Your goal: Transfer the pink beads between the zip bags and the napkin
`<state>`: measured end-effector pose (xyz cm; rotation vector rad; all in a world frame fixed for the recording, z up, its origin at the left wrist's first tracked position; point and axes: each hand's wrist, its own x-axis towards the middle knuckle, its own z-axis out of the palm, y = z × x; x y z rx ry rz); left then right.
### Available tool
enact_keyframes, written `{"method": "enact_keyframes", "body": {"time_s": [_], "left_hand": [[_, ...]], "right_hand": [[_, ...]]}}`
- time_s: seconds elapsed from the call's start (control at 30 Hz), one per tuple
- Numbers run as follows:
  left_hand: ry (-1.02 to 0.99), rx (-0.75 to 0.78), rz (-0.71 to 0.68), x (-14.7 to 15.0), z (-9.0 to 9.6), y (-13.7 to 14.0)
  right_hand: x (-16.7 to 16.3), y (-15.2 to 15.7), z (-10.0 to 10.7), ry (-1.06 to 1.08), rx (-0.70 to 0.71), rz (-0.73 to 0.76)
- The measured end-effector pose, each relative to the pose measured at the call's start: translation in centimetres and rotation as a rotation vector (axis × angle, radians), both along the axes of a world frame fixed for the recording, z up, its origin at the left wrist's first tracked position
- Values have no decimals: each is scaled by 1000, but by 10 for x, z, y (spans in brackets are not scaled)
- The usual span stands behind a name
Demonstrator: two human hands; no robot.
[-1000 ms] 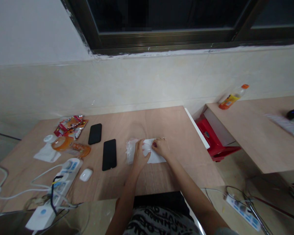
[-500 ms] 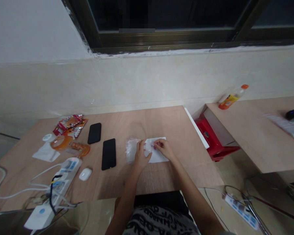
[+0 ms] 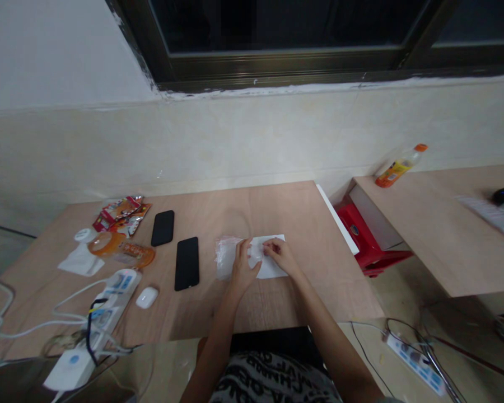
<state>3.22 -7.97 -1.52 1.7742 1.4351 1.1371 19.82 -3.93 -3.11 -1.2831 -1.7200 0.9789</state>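
A white sheet of paper (image 3: 274,270) lies near the front of the table. My left hand (image 3: 244,268) rests over its left part, thumb and fingers spread apart around a small clear piece (image 3: 255,254). To the left of that hand is a crinkled clear plastic bag (image 3: 225,258), partly tucked behind the fingers. My right hand (image 3: 279,252) is above the paper, its thumb and fingertips pinched together beside the clear piece. What sits in the pinch is too small to make out.
Left of my hands lie two black phones (image 3: 187,264), a white earbud case (image 3: 147,297), an orange bottle (image 3: 121,249), snack packets (image 3: 124,214) and a power strip (image 3: 115,299) with cables. Beyond the right table edge stands a red stool (image 3: 363,238). Another bottle (image 3: 397,169) stands on the neighbouring table.
Both hands stay nearly in place. The reddish bits seen at my right fingertips and by the clear piece are now hardly visible. The view has shifted very slightly.
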Motion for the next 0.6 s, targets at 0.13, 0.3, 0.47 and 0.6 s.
{"method": "enact_keyframes", "body": {"time_s": [0.13,0.3,0.47,0.6], "left_hand": [[18,-5,6,-1,1,0],[47,9,14,-2,4,0],[49,24,26,-3,4,1],[37,21,30,-3,4,0]], "right_hand": [[5,5,2,-258,25,-16],[-2,6,11,-521,57,53],[-10,7,16,-633,31,88],[-14,8,17,-673,28,92]]}}
